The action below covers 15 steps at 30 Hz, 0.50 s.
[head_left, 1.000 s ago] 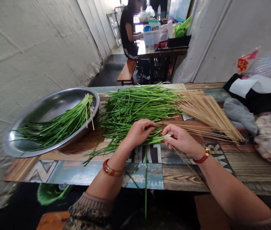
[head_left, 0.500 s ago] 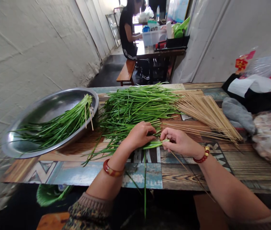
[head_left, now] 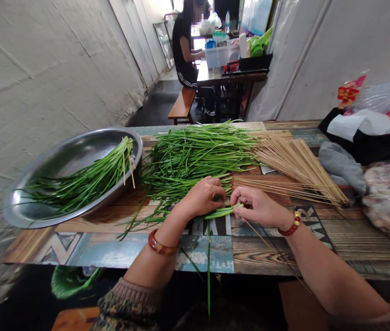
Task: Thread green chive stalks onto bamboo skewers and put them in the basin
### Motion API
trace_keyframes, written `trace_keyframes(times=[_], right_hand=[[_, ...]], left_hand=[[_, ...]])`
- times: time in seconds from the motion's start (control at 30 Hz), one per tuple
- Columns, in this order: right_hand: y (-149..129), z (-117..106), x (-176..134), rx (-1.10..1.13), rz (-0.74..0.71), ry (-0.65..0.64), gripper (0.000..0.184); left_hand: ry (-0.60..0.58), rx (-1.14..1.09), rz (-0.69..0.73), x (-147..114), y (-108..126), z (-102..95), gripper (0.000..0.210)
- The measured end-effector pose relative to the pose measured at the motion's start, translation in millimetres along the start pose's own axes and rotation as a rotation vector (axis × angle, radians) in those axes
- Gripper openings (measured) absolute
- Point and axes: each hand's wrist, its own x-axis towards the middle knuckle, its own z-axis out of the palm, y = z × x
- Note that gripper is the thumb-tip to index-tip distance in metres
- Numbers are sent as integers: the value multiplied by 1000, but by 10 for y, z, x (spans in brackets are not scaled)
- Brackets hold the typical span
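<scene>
In the head view, the right hand [head_left: 259, 205] pinches chives [head_left: 220, 213] by their pale ends, plus a skewer [head_left: 256, 231], at the table's [head_left: 129, 249] near middle, while the left hand [head_left: 202, 196] curls over the stems, its grip unclear

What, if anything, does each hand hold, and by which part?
The right hand pinches slender green stalks by their pale ends, a thin brown wooden skewer extending beneath. The left hand lies over the stalks' green lengths; its grip is hidden.

left hand [head_left: 202, 197] – knuckles up, fingers [head_left: 218, 191] bent | right hand [head_left: 262, 208] – fingers pinched | forearms [head_left: 329, 262] angled inward
</scene>
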Motion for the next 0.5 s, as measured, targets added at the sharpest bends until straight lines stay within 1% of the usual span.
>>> trace_keyframes(times=[0.1, 0.33, 0.43, 0.5], right_hand=[[-11, 5, 6, -47, -30, -9, 6], [-3, 31, 14, -5, -15, 1, 7], [14, 47, 27, 55, 30, 9, 7], [30, 60, 50, 105, 67, 31, 7]], left_hand=[[-39, -1, 11, 3, -11, 30, 7], [-14, 38, 10, -1, 0, 70, 7], [28, 4, -36, -6, -13, 81, 6], [97, -35, -97, -2, -19, 79, 7]])
